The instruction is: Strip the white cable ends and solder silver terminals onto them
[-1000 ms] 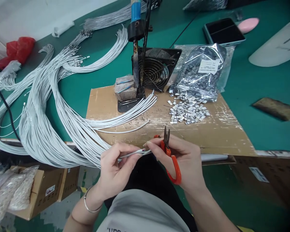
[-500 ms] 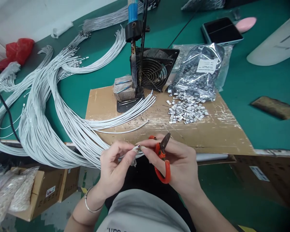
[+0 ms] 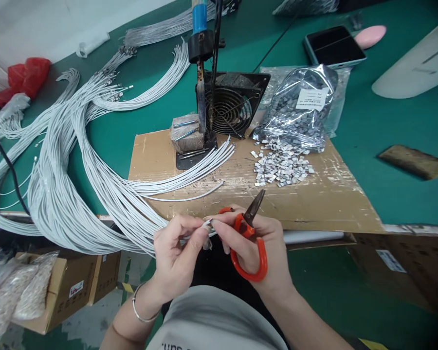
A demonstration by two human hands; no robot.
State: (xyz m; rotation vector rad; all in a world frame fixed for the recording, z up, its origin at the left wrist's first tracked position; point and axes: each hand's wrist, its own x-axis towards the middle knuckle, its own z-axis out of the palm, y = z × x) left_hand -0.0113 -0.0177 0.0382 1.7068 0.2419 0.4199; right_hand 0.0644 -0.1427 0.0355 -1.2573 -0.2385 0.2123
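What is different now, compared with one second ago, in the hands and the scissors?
The scissors in the right hand tilted: their closed blades pointed straight up and now lean to the right. The right fingertips moved left along the grey cable end, closer to the left hand. Both hands keep their hold. The cardboard and metal pieces did not move.

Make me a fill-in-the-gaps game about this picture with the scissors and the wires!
1. The scissors in the right hand have ___ handles.
2. The left hand, pinching a cable end, wears a thin ___ on its wrist.
3. The small metal pieces lie in a pile on a sheet of ___.
Missing words: orange; bracelet; cardboard.
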